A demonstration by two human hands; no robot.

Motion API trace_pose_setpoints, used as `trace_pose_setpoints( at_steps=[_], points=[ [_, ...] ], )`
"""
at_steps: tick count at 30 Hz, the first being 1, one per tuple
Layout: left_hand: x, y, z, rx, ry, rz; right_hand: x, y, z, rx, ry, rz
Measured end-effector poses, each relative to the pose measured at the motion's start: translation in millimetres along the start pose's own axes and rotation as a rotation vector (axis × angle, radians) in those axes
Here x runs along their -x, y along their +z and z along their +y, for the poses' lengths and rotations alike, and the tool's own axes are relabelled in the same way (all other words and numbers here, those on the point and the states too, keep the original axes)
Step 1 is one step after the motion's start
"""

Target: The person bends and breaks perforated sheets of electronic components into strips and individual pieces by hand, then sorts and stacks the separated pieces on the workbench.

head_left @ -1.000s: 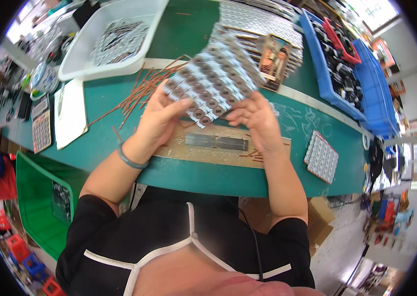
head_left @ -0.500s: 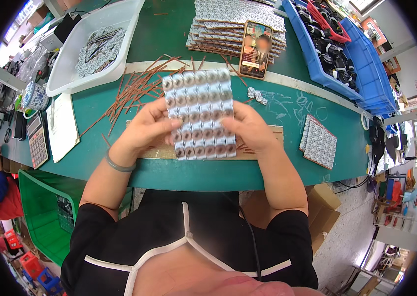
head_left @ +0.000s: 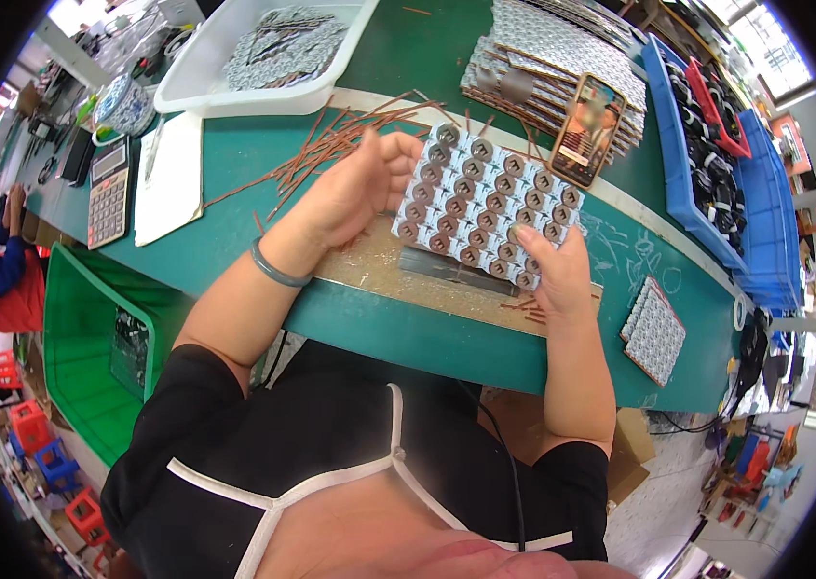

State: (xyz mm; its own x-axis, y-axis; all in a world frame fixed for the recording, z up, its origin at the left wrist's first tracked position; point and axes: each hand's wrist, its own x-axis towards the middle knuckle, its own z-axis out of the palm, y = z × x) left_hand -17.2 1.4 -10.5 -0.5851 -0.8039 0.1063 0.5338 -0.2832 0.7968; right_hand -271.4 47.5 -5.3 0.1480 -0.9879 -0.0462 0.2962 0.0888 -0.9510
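Panel is tilted up off the desk, above the brown board. My right hand is clamped on its lower right corner, thumb on the face. Left hand has thumb and fingers apart at the left edge; can't tell if the fingertips touch.

I'd guess light, fairly stiff as a sheet, smooth enough to slide. Rows of round dark parts look easy to knock, so I'd grip opposite edges and not squeeze the middle.

Desk is green and crowded: loose brown strips beyond the left hand, phone against a panel stack, white tub far left, blue crate right. Green bin stands off the near left side. Room's a cluttered workshop.
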Motion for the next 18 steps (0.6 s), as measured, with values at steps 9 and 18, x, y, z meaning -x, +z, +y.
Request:
trace_pose_setpoints(
  at_steps=[9,18],
  points=[
    [5.8,20.9,-22.0,0.273,-0.112,0.092,6.4,9.1,10.1,-0.171,0.036,-0.144],
    [7.2,17.7,-17.7,-0.324,0.094,0.158,-2.7,2.7,13.1,-0.027,0.045,-0.133]
  ],
)
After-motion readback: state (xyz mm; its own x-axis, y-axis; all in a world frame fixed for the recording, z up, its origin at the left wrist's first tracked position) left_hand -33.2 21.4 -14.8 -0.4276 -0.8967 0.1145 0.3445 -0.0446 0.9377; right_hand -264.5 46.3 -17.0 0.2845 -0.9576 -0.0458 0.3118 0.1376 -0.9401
